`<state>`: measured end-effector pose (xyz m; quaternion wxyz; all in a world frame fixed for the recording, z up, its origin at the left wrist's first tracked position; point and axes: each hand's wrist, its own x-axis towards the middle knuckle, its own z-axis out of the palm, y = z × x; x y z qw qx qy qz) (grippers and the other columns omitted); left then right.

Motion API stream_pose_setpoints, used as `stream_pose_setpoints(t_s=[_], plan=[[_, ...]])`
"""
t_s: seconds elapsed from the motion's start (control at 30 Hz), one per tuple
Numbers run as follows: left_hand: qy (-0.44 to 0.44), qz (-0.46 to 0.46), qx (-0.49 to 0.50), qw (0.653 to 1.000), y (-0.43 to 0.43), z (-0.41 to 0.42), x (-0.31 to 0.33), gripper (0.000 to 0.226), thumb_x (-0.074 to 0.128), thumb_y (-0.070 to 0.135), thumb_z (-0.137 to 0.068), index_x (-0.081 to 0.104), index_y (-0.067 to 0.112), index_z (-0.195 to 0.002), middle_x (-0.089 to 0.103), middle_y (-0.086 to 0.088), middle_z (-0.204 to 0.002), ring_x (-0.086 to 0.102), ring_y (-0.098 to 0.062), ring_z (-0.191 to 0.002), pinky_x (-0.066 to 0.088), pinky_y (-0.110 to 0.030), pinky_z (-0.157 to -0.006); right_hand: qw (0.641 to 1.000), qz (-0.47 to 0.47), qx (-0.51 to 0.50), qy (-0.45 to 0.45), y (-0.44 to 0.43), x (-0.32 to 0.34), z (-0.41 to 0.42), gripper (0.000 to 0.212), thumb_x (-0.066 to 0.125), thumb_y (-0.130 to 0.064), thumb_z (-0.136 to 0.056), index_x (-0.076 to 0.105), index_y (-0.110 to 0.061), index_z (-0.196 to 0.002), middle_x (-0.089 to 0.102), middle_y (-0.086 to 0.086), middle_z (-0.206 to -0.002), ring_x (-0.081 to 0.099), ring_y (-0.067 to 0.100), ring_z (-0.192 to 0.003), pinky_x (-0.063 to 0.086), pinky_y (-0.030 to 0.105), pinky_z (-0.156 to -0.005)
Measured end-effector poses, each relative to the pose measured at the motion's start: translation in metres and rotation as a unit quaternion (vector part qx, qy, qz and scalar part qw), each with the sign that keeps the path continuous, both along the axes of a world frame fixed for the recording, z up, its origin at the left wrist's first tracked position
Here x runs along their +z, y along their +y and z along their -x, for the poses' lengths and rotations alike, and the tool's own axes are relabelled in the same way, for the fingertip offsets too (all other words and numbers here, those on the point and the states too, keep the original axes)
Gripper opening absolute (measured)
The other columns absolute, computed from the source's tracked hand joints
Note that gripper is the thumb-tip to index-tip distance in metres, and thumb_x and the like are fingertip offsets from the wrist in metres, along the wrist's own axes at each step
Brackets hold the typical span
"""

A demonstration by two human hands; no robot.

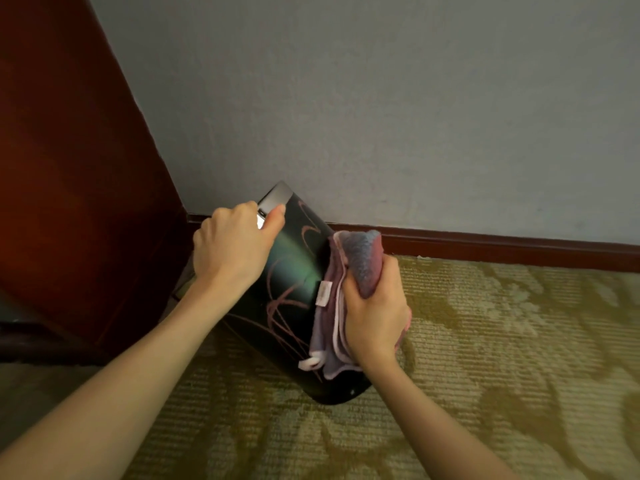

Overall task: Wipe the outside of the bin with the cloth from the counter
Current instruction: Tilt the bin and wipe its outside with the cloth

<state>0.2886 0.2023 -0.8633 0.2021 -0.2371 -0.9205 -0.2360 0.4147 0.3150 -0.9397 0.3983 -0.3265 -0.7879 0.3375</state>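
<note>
A dark glossy bin (291,289) with thin pink swirl lines stands tilted on the carpet, its top leaning toward the upper left. My left hand (232,244) grips its silver rim, thumb over the edge. A bunched pink and blue cloth (349,271) with a small white label is pressed against the bin's right side. My right hand (375,306) is closed around that cloth. The bin's far side and its inside are hidden.
A dark red wooden panel (76,161) rises at the left, close to the bin. A grey wall (381,98) with a dark red skirting board (502,245) runs behind. Patterned olive carpet (485,358) covers the floor to the right and front.
</note>
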Motion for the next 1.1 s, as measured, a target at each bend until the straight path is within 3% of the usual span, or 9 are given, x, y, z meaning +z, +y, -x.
stream_pose_setpoints(t_s=[0.2,0.3,0.4,0.57,0.73,0.87,1.0,1.1], plan=[[0.0,-0.008,-0.016,1.0,-0.01,-0.009,0.0,0.055,0.039,0.055,-0.089,0.058,0.006,-0.073,0.062,-0.021,-0.068,0.058,-0.041,-0.065,0.046,-0.041,-0.056,0.993,0.095,-0.023,-0.068,0.04,0.008,0.021,0.023,0.06,-0.037,-0.081,0.047,-0.02,-0.09,0.06,0.0,-0.08,0.059,0.024,-0.07,0.045,0.034,-0.063],[0.001,-0.009,-0.019,1.0,-0.015,-0.014,-0.002,0.053,0.039,0.055,-0.089,0.055,0.008,-0.069,0.06,-0.018,-0.063,0.057,-0.04,-0.061,0.042,-0.039,-0.053,0.977,0.167,-0.032,-0.127,0.064,0.005,0.03,0.025,0.062,-0.038,-0.08,0.051,-0.02,-0.094,0.062,0.005,-0.088,0.061,0.032,-0.083,0.048,0.04,-0.074],[-0.023,-0.018,-0.004,1.0,-0.02,-0.009,-0.003,0.054,0.037,0.058,-0.088,0.048,0.011,-0.064,0.057,-0.015,-0.062,0.054,-0.037,-0.061,0.039,-0.038,-0.053,0.969,0.195,-0.032,-0.148,0.073,0.004,0.036,0.029,0.063,-0.042,-0.08,0.051,-0.019,-0.095,0.063,0.008,-0.097,0.061,0.035,-0.092,0.044,0.039,-0.075],[-0.041,-0.03,0.035,0.998,-0.022,0.007,-0.007,0.055,0.033,0.061,-0.088,0.05,0.012,-0.068,0.061,-0.019,-0.076,0.057,-0.041,-0.073,0.045,-0.044,-0.063,0.983,0.134,-0.047,-0.117,0.054,0.008,0.037,0.027,0.06,-0.042,-0.082,0.045,-0.021,-0.092,0.064,0.007,-0.094,0.06,0.032,-0.086,0.037,0.034,-0.067],[-0.066,-0.027,0.052,0.996,-0.023,0.022,-0.008,0.058,0.034,0.062,-0.088,0.056,0.01,-0.072,0.062,-0.019,-0.081,0.058,-0.042,-0.079,0.048,-0.048,-0.07,0.998,0.051,-0.028,-0.004,0.005,-0.002,0.009,0.027,0.066,-0.033,-0.08,0.05,-0.02,-0.098,0.058,-0.006,-0.092,0.056,0.012,-0.073,0.042,0.027,-0.058],[-0.083,-0.031,0.059,0.994,-0.023,0.026,-0.006,0.057,0.035,0.06,-0.089,0.058,0.01,-0.075,0.062,-0.02,-0.084,0.057,-0.042,-0.082,0.048,-0.048,-0.072,1.0,0.008,-0.018,-0.006,-0.008,-0.006,0.004,0.03,0.066,-0.027,-0.079,0.052,-0.016,-0.103,0.055,-0.002,-0.095,0.054,0.015,-0.076,0.044,0.032,-0.063],[-0.078,-0.036,0.033,0.996,-0.024,0.019,-0.005,0.054,0.036,0.058,-0.089,0.054,0.011,-0.069,0.061,-0.018,-0.076,0.057,-0.04,-0.075,0.049,-0.047,-0.068,1.0,0.017,-0.012,-0.015,0.004,-0.005,0.005,0.029,0.064,-0.032,-0.08,0.052,-0.016,-0.101,0.059,-0.001,-0.094,0.055,0.016,-0.074,0.039,0.03,-0.06],[-0.075,-0.031,0.028,0.996,-0.029,0.013,-0.006,0.054,0.036,0.058,-0.09,0.054,0.011,-0.07,0.061,-0.019,-0.076,0.058,-0.039,-0.073,0.05,-0.048,-0.066,0.999,0.035,-0.01,-0.035,0.018,-0.004,0.009,0.024,0.061,-0.036,-0.08,0.047,-0.021,-0.091,0.06,-0.002,-0.085,0.054,0.018,-0.067,0.034,0.029,-0.058]])
